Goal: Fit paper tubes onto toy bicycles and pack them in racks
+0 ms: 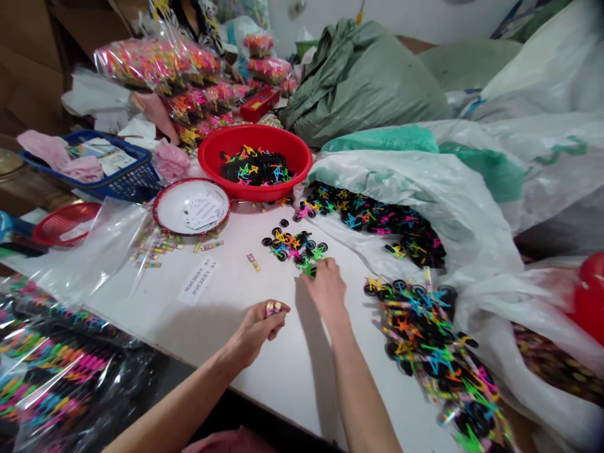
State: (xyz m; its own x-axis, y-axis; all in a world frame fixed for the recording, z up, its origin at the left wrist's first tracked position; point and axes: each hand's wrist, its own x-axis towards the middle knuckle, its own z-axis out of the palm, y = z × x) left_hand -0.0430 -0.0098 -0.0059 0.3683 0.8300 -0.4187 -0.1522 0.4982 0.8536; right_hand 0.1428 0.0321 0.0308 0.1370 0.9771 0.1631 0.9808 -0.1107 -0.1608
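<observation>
My left hand (262, 324) is closed around a couple of small wrapped candy sticks (272, 308), whose pale ends stick up past the thumb. My right hand (326, 288) reaches to the near edge of a small pile of toy bicycles (289, 242) with black wheels and bright frames. Its fingertips pinch a green toy bicycle (309, 269), partly hidden by the fingers. Left of the pile, a single wrapped stick (253, 262) lies on the white table (268, 384). More sticks (158, 248) are scattered farther left, near a printed paper strip (199, 281).
A red basin (302, 165) of toy bicycles, a white bowl (170, 207) and a blue basket (134, 179) stand behind. An open white sack (401, 170) spills bicycles; a mixed heap (425, 340) lies right. Bagged toys (47, 371) are at lower left. Another person (189, 19) is at the back.
</observation>
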